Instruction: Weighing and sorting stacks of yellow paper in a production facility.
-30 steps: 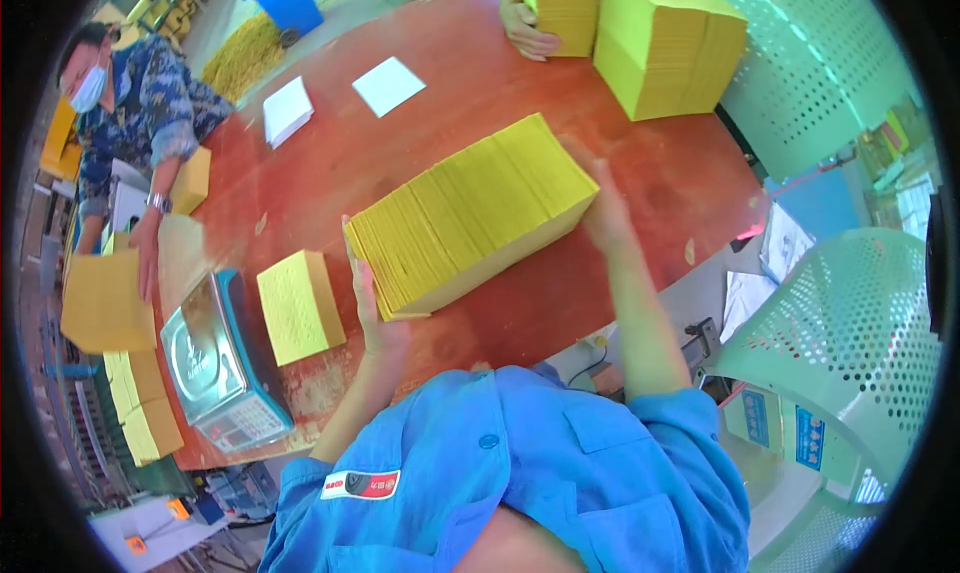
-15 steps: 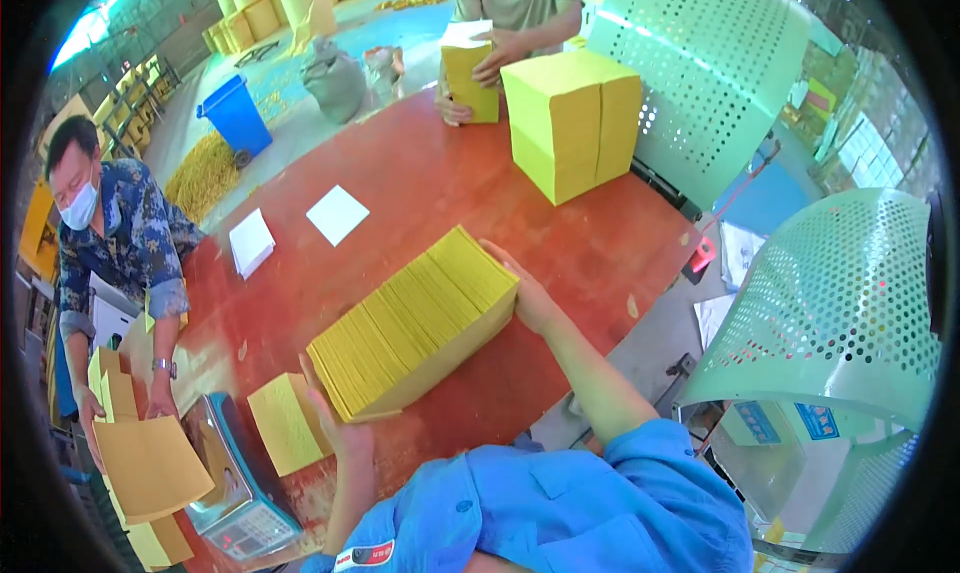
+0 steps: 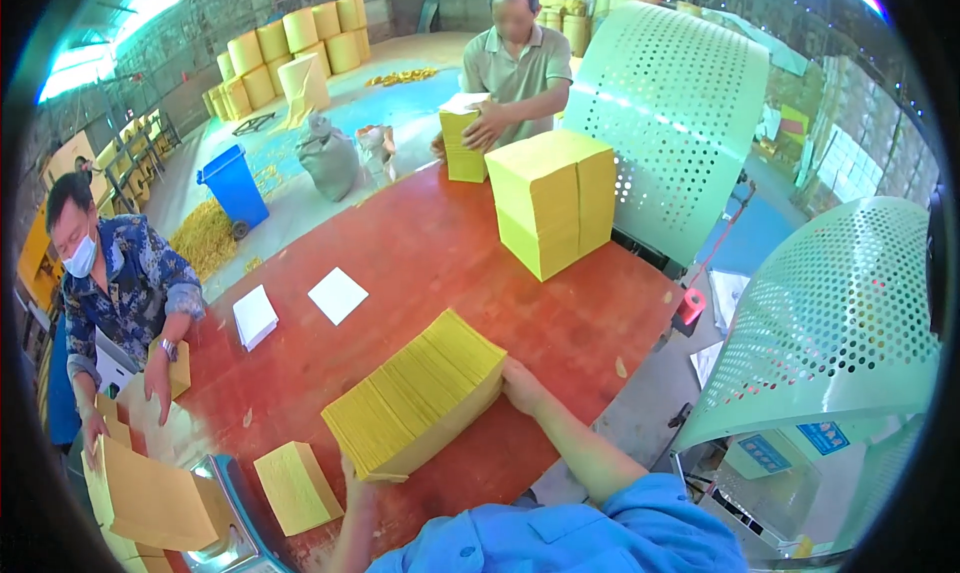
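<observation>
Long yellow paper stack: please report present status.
Left hand, right hand: at opposite ends. Long yellow paper stack: between them. Smaller yellow block: near left hand.

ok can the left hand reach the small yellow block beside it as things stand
Probably yes: the small yellow block lies just left of the left hand, nothing visible between, though that hand would likely have to leave the long yellow stack.

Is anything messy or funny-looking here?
Yes. A loose yellow heap lies beside the blue bin, not inside, so it looks spilled. Near the left hand, a bit of the long yellow stack seems to poke out.
</observation>
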Tool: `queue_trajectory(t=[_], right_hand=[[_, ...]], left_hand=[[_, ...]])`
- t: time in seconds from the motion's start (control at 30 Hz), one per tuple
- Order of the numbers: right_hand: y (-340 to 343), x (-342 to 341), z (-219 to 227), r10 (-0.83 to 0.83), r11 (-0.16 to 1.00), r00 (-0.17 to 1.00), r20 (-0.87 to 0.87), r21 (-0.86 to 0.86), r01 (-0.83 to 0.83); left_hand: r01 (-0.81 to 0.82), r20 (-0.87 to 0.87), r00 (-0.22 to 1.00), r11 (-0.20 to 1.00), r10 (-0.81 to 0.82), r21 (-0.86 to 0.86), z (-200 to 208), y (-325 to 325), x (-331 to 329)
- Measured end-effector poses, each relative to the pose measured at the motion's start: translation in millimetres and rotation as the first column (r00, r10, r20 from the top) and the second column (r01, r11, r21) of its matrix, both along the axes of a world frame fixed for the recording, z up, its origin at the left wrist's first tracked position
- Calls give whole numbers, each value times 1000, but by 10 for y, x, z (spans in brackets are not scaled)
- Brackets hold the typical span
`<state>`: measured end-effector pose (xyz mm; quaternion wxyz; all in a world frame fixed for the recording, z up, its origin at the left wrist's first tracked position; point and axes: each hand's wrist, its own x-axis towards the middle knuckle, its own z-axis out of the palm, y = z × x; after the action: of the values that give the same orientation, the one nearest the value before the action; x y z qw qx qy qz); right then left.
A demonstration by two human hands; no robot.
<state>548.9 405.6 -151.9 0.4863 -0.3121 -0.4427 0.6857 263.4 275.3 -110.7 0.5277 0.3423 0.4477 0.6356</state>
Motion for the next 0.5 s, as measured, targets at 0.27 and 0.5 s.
queue_trajectory(t=[0.27, 0.5], right_hand=[[280, -34, 308, -143, 966, 957, -252, -248, 79], [227, -169, 456, 45, 854, 915, -402, -459, -244]], left_hand=[[214, -528, 826, 976, -196, -28, 1068, 583, 100], [456, -753, 418, 835, -507, -309, 2446, 632, -2]])
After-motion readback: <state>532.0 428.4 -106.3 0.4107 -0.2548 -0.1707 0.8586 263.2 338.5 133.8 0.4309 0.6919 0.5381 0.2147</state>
